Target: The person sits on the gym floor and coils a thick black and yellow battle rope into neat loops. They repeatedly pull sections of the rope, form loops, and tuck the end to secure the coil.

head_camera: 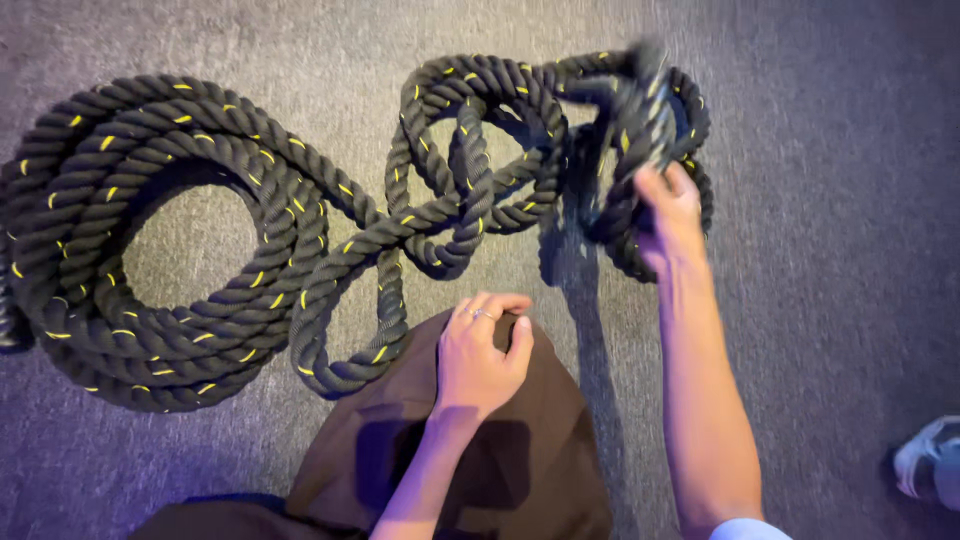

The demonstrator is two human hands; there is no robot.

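A thick black rope (210, 190) with yellow flecks lies on grey carpet in a big coil at the left and smaller loops in the middle. My right hand (668, 215) grips a raised, blurred bundle of the rope's loops (640, 110) at the upper right, lifted off the floor. My left hand (480, 355), with a ring on one finger, rests palm-down on my knee, which is covered in brown cloth (520, 450). Its fingers are loosely spread and hold nothing.
Grey carpet (830, 250) covers the whole floor. A light-coloured shoe (930, 460) shows at the right edge, low down. The rope's nearest loop (345, 370) lies just left of my knee.
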